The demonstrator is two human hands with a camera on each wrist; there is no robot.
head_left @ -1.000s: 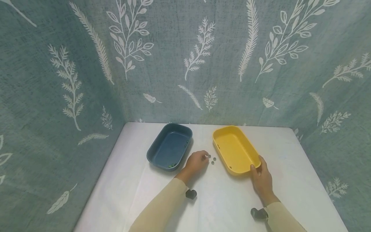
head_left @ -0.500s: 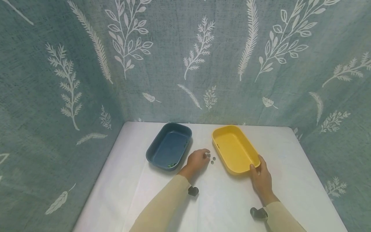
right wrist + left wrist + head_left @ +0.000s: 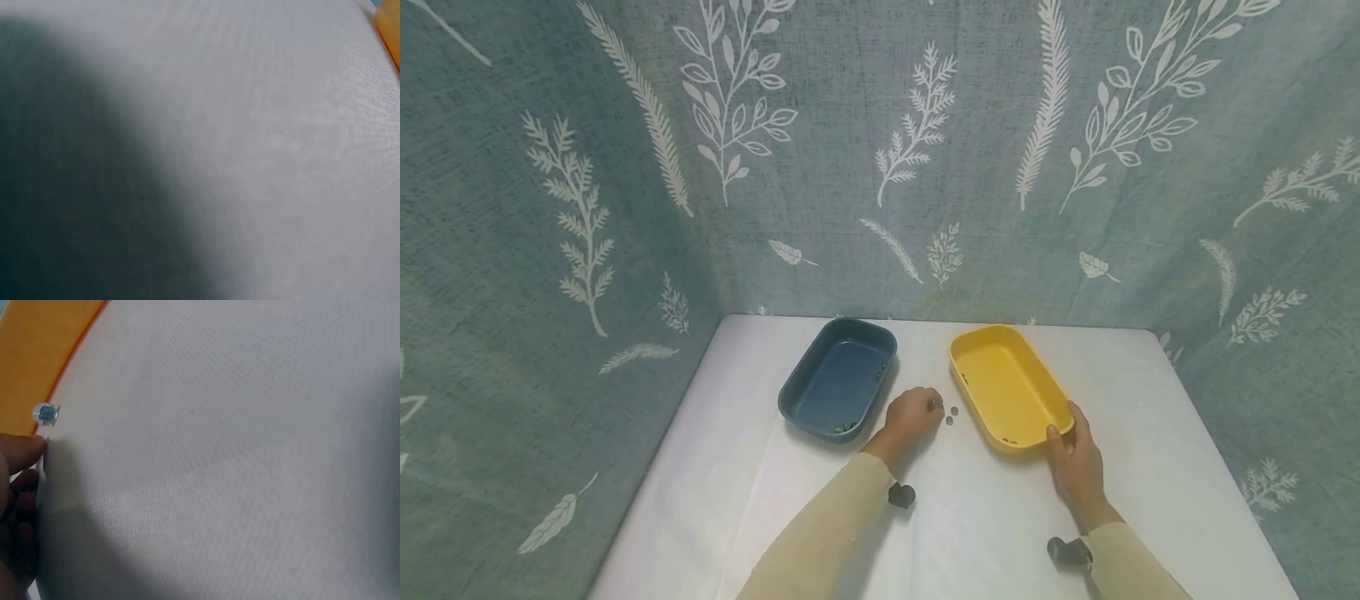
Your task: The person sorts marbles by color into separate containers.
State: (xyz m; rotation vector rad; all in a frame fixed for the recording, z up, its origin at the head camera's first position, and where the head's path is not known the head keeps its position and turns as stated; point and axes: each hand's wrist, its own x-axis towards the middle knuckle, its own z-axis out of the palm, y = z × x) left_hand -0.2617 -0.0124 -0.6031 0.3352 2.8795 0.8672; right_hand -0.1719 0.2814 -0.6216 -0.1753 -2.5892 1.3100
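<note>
My left hand [image 3: 913,414] is on the white tabletop between two trays, with thumb and fingertips pinched on a small glass marble that they mostly hide. Two more marbles [image 3: 954,411] lie just to the right of the fingertips. In the left wrist view, a clear marble with a blue core [image 3: 45,414] sits beyond the thumb [image 3: 25,452], near the orange-yellow tray wall. My right hand [image 3: 1077,462] grips the near right corner of the yellow tray [image 3: 1007,383], thumb on the rim and fingers round the outside. The right wrist view does not show that hand.
A dark blue tray [image 3: 842,383] stands left of the left hand, with several green marbles [image 3: 844,428] at its near end. Small dark specks show inside the yellow tray. Patterned green fabric [image 3: 850,167] encloses the table's back and sides.
The left thumb and fingers were apart around the nearest marble half a second ago and have now closed on it. The right hand and both trays stay almost where they were.
</note>
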